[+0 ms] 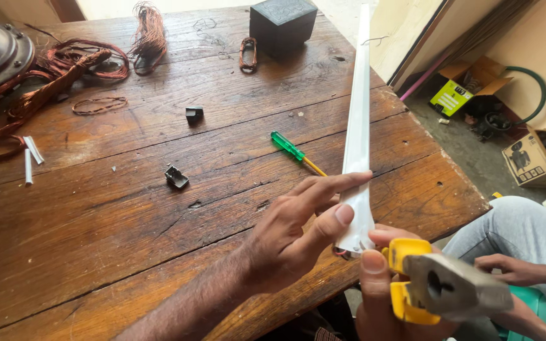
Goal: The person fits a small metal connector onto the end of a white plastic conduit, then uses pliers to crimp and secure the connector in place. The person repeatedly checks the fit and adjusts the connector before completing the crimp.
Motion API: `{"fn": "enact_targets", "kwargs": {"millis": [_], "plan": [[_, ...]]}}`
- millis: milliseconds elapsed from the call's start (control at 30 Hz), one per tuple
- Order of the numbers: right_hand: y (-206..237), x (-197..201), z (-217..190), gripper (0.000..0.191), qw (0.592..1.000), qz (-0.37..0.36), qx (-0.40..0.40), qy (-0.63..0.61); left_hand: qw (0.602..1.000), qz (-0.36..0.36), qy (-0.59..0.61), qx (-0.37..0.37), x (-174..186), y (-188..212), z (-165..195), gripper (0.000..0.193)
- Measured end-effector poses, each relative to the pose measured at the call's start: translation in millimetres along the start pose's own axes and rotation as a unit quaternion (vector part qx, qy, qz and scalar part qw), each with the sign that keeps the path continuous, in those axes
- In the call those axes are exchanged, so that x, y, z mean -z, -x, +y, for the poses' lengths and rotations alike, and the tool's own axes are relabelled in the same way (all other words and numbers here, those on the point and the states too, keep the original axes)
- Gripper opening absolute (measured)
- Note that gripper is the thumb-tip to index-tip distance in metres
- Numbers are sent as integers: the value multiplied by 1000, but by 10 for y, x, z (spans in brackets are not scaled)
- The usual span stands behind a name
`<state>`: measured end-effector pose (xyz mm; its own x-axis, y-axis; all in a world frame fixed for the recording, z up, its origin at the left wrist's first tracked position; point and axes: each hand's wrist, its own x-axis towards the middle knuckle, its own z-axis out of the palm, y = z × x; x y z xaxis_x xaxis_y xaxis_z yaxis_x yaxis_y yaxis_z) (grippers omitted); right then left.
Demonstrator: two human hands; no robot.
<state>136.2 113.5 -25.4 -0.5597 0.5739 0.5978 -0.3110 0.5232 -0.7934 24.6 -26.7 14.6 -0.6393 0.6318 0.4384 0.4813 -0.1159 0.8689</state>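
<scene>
My left hand (301, 224) pinches the near end of a long white folded strip (357, 126), thumb and fingers on it; the strip runs away across the wooden table (127, 221) toward the far edge. My right hand (377, 284) at the bottom grips yellow-handled pliers (437, 287), whose grey jaws point right, and its thumb touches the strip's near end. A green-handled screwdriver (292, 150) lies on the table just left of the strip.
Coils of copper wire (64, 69), two small black parts (177, 178), short white sleeves (31, 155) and a black block (282, 24) lie on the table. Another person's hand and grey trouser leg (519, 246) are at right. Cardboard boxes (529, 158) stand on the floor.
</scene>
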Motion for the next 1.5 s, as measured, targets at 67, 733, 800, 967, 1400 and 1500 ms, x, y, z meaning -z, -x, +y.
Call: {"fn": "enact_targets", "kwargs": {"millis": [67,733,800,967,1400,1500], "plan": [[64,-44,82,31,1000,23,3,-8,1000,18,9,-18,-35,15,-21,61],[-393,51,140,25,965,-207,141,79,976,-72,-163,-126,143,1,-195,60],[-353,40,150,23,973,-210,83,38,979,-81,-154,-106,123,10,-220,58],[-372,108,230,24,951,-175,-170,-188,985,-49,-110,-126,64,4,-223,59],[-598,34,438,32,846,-245,-240,-408,984,-58,-12,168,-52,69,-308,59],[-659,-4,474,32,839,-256,-230,-422,995,-23,84,58,-96,88,-357,49]]}}
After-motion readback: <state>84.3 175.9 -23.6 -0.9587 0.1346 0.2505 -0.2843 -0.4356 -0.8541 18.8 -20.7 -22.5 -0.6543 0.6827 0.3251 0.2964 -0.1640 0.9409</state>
